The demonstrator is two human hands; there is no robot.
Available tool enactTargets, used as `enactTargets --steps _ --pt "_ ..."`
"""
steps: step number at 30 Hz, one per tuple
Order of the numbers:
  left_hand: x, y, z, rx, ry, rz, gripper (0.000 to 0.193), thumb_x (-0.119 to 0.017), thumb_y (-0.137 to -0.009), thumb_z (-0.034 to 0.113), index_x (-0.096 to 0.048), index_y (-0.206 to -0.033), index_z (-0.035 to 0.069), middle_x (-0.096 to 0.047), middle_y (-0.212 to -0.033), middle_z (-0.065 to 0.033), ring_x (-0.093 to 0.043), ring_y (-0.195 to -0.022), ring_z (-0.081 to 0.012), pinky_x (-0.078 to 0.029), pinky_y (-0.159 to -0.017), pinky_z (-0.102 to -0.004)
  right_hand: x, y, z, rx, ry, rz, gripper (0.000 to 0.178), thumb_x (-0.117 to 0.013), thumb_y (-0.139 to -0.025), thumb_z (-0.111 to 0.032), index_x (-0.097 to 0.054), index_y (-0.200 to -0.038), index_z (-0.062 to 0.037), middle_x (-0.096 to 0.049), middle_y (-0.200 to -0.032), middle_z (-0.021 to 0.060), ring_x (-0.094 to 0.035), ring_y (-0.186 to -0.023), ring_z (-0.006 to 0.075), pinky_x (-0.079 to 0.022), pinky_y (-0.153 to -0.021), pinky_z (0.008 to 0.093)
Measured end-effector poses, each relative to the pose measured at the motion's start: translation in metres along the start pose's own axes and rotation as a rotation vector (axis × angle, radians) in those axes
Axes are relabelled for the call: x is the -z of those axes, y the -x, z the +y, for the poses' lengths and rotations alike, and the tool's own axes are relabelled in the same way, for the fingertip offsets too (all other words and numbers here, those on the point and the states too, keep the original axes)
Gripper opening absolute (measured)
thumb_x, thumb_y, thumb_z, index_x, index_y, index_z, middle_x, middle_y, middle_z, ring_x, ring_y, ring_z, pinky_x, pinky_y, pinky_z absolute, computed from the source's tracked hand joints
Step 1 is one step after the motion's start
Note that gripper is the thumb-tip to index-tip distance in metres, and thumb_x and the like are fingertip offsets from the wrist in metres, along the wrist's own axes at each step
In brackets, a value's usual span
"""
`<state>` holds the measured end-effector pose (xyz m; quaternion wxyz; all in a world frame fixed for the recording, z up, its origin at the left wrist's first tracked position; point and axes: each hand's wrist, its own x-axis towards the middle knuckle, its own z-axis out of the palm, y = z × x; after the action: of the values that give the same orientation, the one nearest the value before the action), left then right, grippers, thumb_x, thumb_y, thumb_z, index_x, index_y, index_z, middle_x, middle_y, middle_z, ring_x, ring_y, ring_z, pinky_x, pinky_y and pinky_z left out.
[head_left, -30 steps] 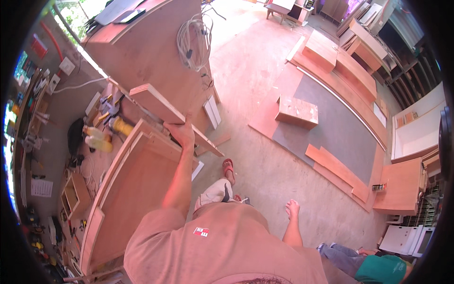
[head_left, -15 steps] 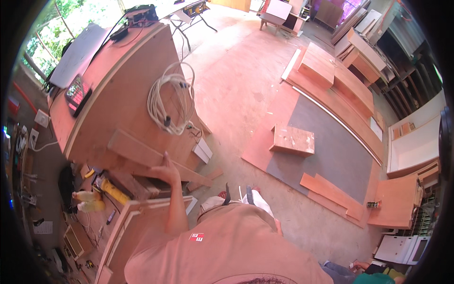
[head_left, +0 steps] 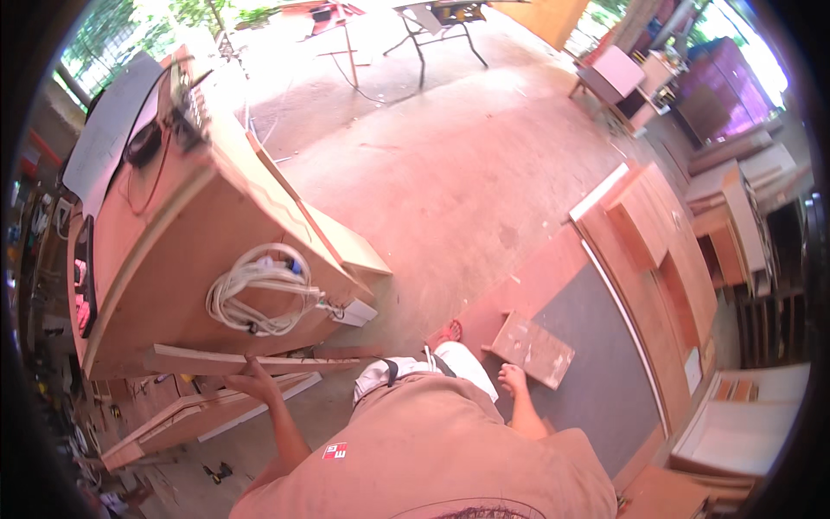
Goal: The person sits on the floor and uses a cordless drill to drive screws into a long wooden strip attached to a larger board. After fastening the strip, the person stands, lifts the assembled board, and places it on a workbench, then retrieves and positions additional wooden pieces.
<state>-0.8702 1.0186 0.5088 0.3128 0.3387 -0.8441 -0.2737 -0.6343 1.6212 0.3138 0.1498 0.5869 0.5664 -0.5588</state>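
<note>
A long, narrow wooden board (head_left: 194, 361) lies across my left hand (head_left: 251, 381), whose fingers are wrapped round its near edge. The board runs alongside the lower edge of the large wooden workbench (head_left: 164, 285). On the bench's side hangs a coil of white cable (head_left: 226, 298). My right hand (head_left: 512, 378) is at my right side with its fingers curled, and nothing shows in it. Close to that hand stands a small wooden step stool (head_left: 536, 348), apart from the fingers as far as I can see.
A framed wooden panel (head_left: 186, 415) leans low at the left, below the board. Under the stool a grey-topped sheet (head_left: 596, 346) covers the floor. Wooden panels (head_left: 666, 259) lie along its far side. A folding-leg table (head_left: 445, 22) stands at the back.
My view has swung left and toward the back of the room. The board has come away from the bench's side with my left hand. My right hand has come into sight.
</note>
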Motion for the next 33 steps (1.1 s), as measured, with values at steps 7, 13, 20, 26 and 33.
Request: enactTargets --steps 7,13,20,26,33 --pt "-0.035 0.103 -0.023 0.388 -0.599 -0.169 0.097 -0.074 -0.088 0.058 -0.039 -0.152 -0.006 -0.046 -0.145 -0.0283 -0.041 -0.137 -0.0465 -0.035 -0.115 -0.0535 0.054 -0.123 -0.273 0.321 0.121 0.066 0.028 -0.061 -0.102 -0.034 -0.064 -0.117 -0.0108 -0.071 -0.097 0.0015 -0.066 -0.082 0.0128 -0.052 -0.068 0.0329" --pt "-0.126 0.235 0.013 0.704 -0.171 -1.189 0.064 -0.072 -0.088 0.029 -0.057 -0.142 -0.003 -0.062 -0.139 -0.0212 -0.060 -0.125 -0.0325 -0.047 -0.105 -0.0441 -0.031 -0.161 -0.413 0.466 0.079 -0.123 0.030 -0.062 -0.102 -0.035 -0.064 -0.119 -0.0101 -0.071 -0.099 0.0024 -0.067 -0.084 0.0128 -0.052 -0.069 0.0312" --pt "-0.363 0.172 0.098 0.293 -0.007 -1.268 0.057 -0.076 -0.088 0.029 -0.063 -0.134 -0.003 -0.072 -0.120 -0.0188 -0.070 -0.103 -0.0286 -0.054 -0.092 -0.0411 -0.097 -0.206 -0.478 0.132 0.331 -0.309 0.036 -0.063 -0.102 -0.036 -0.062 -0.128 -0.0115 -0.071 -0.113 0.0073 -0.069 -0.096 0.0231 -0.053 -0.083 0.0470" --pt "-0.480 0.028 0.279 0.620 0.381 -0.889 0.033 -0.066 -0.099 0.031 -0.069 -0.116 0.003 -0.072 -0.095 -0.0080 -0.067 -0.083 -0.0157 -0.053 -0.074 -0.0311 -0.101 -0.264 -0.571 -0.043 0.216 -0.166 0.039 -0.061 -0.102 -0.036 -0.056 -0.134 -0.0133 -0.068 -0.120 0.0071 -0.066 -0.106 0.0242 -0.049 -0.095 0.0524" --pt "-0.587 -0.027 0.301 0.758 0.247 -0.901 0.030 -0.067 -0.099 0.035 -0.067 -0.110 0.008 -0.069 -0.088 -0.0026 -0.065 -0.072 -0.0136 -0.046 -0.053 -0.0298 -0.183 -0.320 -0.760 0.056 0.179 -0.177 0.036 -0.060 -0.102 -0.035 -0.058 -0.131 -0.0132 -0.068 -0.118 0.0057 -0.066 -0.103 0.0217 -0.051 -0.093 0.0492"
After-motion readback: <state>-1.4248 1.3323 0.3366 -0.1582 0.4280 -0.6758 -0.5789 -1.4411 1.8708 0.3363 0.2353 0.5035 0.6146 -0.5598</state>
